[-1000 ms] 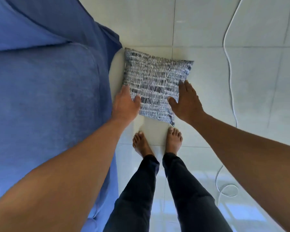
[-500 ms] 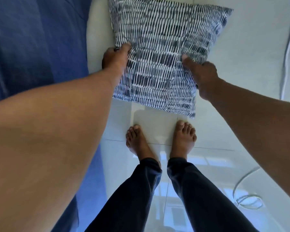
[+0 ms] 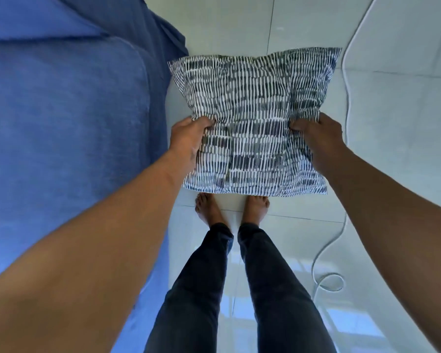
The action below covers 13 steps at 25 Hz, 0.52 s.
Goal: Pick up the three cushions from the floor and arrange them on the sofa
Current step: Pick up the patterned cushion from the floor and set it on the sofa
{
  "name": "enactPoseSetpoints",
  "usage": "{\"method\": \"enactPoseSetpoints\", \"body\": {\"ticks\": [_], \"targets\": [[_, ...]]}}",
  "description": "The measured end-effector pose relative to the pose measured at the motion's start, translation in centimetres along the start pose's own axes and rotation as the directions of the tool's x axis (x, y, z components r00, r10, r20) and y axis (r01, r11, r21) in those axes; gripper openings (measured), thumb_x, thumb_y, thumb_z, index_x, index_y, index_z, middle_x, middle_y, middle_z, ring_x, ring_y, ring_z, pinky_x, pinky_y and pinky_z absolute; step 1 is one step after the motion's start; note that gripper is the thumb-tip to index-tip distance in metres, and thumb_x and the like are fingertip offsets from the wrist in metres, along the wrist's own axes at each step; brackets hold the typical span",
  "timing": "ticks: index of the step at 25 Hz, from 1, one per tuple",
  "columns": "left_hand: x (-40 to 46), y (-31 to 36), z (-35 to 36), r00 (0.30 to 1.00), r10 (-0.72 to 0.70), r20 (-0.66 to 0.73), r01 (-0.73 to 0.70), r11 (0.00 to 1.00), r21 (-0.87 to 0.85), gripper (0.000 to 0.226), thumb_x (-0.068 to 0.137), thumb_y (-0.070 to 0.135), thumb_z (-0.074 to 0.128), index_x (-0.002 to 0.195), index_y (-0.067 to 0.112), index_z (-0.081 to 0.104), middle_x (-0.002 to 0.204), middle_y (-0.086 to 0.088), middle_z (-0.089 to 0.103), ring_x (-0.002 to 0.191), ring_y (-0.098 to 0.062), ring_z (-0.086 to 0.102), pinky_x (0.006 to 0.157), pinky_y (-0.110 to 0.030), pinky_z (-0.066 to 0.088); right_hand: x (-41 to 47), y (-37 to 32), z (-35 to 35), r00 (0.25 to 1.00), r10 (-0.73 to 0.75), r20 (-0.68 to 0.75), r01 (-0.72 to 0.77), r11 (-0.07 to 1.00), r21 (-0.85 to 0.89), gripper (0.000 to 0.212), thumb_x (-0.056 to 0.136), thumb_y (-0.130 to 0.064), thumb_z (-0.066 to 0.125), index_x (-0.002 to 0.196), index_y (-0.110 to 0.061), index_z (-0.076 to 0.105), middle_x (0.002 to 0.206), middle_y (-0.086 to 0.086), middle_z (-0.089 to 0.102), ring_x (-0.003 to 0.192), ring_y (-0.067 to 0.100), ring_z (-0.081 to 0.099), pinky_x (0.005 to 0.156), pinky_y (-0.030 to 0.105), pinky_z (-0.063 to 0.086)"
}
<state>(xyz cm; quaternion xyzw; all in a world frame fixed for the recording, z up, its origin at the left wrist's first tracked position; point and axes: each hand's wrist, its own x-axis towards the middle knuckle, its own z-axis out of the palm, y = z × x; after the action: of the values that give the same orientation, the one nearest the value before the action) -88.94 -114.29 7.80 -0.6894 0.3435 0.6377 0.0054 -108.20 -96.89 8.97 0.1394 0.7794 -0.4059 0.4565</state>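
Fingers (image 3: 201, 122) of my left hand (image 3: 187, 141) were curled into the cushion (image 3: 252, 123), pinching its left edge so the cloth bunched there. My right hand (image 3: 318, 141) did the same on the cushion's right edge, thumb pressed into the front and the fabric creased around it. The cushion, dark blue and white in broken stripes, hung flat between the two hands, lifted clear of the floor (image 3: 392, 123), its lower edge above my bare feet (image 3: 255, 207). The blue sofa (image 3: 61, 123) lay just left of the cushion, not touching it as far as I could tell. A white cable (image 3: 346, 110) ran along the floor to the right of the cushion and ended in a loop behind it, near my right leg.
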Motion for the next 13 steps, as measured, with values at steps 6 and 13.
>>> {"method": "enactPoseSetpoints", "body": {"ticks": [6, 13], "targets": [[-15.1, 6.6, -4.7, 0.997, 0.05, 0.052, -0.049, 0.998, -0.025, 0.06, 0.082, 0.025, 0.083, 0.132, 0.0, 0.063, 0.117, -0.013, 0.076, 0.089, -0.022, 0.071, 0.067, -0.028, 0.061, -12.5, -7.9, -3.7, 0.992, -0.116, 0.041, 0.116, 0.993, 0.008, 0.02, 0.085, -0.007, 0.077, 0.104, -0.013, 0.071, 0.1, 0.015, 0.075, 0.085, 0.026, 0.066, 0.079, 0.042, 0.058], [-26.2, 11.3, -14.8, 0.981, 0.192, 0.017, -0.186, 0.964, -0.189, 0.026, 0.09, 0.028, 0.074, 0.112, 0.018, 0.065, 0.117, -0.007, 0.076, 0.114, -0.034, 0.072, 0.104, -0.056, 0.057, -24.7, -15.9, -1.1, 0.949, -0.243, 0.2, 0.242, 0.97, 0.028, 0.027, 0.083, -0.006, 0.079, 0.108, -0.012, 0.071, 0.103, 0.012, 0.076, 0.108, 0.041, 0.074, 0.098, 0.059, 0.059]]}}
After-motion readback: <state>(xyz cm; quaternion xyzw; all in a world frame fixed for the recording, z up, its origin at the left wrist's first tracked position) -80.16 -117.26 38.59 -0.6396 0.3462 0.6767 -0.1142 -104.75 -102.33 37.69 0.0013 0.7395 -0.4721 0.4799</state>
